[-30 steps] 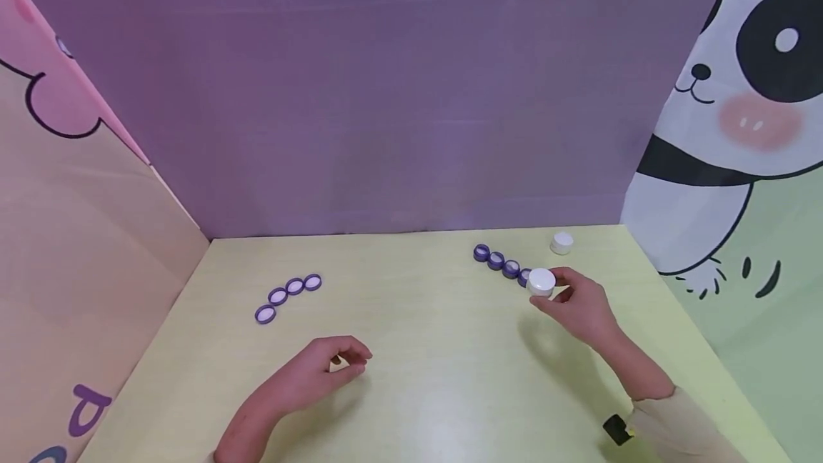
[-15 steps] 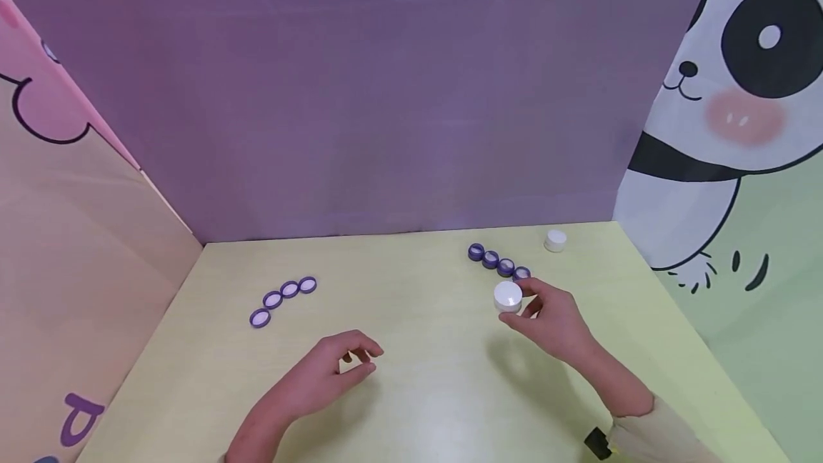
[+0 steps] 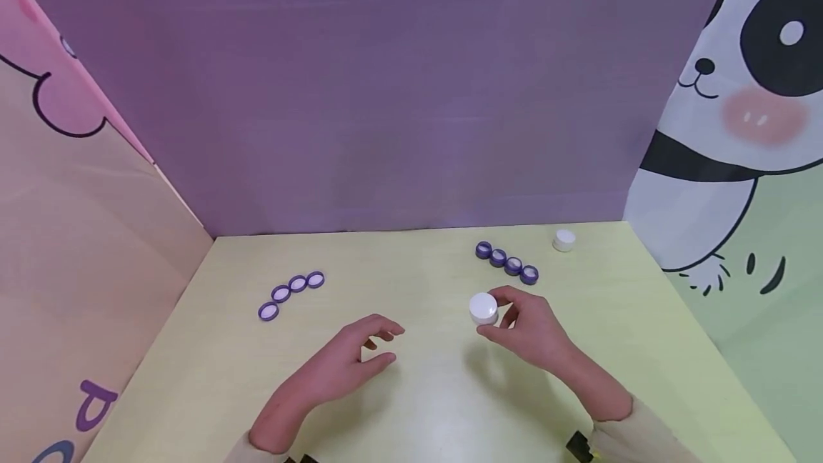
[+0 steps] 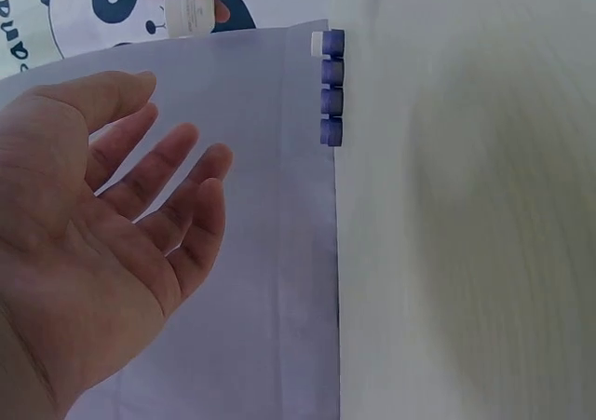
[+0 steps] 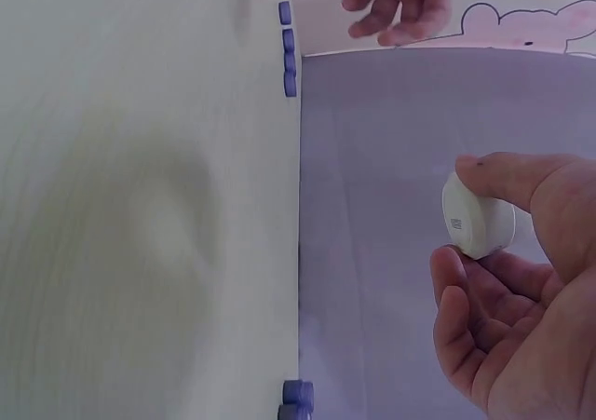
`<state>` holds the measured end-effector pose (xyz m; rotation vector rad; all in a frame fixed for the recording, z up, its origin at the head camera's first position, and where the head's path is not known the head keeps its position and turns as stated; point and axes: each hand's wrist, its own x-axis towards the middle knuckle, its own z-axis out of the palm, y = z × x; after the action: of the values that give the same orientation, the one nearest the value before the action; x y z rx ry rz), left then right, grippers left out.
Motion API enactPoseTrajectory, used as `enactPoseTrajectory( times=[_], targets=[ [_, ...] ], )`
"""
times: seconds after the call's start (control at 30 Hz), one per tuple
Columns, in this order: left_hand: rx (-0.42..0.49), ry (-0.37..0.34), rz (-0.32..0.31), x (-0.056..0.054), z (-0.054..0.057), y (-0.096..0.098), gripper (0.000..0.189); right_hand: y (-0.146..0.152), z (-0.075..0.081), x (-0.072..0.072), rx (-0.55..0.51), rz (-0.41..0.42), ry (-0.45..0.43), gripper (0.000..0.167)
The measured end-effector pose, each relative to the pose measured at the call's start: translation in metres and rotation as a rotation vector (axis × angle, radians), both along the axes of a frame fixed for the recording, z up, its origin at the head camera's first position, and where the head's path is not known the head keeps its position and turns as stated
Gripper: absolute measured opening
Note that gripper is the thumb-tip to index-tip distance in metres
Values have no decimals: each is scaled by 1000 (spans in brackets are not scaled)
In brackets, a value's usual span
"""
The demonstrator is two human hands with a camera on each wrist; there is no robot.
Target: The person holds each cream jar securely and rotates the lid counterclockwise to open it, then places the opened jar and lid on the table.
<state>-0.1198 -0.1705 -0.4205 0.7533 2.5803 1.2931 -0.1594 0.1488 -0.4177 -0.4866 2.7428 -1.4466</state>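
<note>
My right hand [image 3: 532,329] pinches a small round white jar [image 3: 484,309] between thumb and fingers, raised above the table in front of the right purple row. In the right wrist view the jar [image 5: 475,217] is tilted, with a small printed mark on its face; the other fingers curl loosely beneath. My left hand [image 3: 352,361] hovers over the table to the left of the jar, holding nothing. Its fingers are relaxed and spread from the thumb, as the left wrist view of that hand [image 4: 112,196] shows.
Several shallow purple-rimmed round caps [image 3: 281,294] with white insides curve along the table's left. Several deeper purple round pieces [image 3: 513,266] form a slanting row at the back right. Another white jar [image 3: 564,240] stands behind them. A purple backdrop [image 3: 411,91] rises at the table's far edge.
The right hand has carried the white jar left and nearer to me, away from the purple row. My left hand has moved right and a little forward, its thumb and fingers spreading wider.
</note>
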Motion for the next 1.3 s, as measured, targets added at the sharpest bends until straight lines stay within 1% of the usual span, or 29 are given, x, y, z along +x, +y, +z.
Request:
enactPoseTrajectory(
  times=[0.13,0.33,0.43,0.6,0.77,0.87,0.97,1.3],
  targets=[
    [-1,9,2,-4,1,5,32,-10,-2,3,-7,17,-13,44],
    [20,63,2,-6,4,10,35,-25,-7,8,-47,55,-12,43],
    [34,89,1,-6,4,13,37,-33,-10,11,-61,67,-28,42],
    [18,135,12,-7,5,19,37,-46,-16,14,-76,97,-61,41],
    [-3,180,5,-9,5,23,36,-55,-18,17,-81,129,-77,40],
    [-5,190,3,-8,5,24,37,-58,-18,19,-77,142,-79,39],
    [0,180,0,-7,5,24,39,-60,-19,20,-66,152,-78,40],
    [-50,190,-6,-8,0,23,46,-68,-20,20,-9,192,-40,37]
  ],
)
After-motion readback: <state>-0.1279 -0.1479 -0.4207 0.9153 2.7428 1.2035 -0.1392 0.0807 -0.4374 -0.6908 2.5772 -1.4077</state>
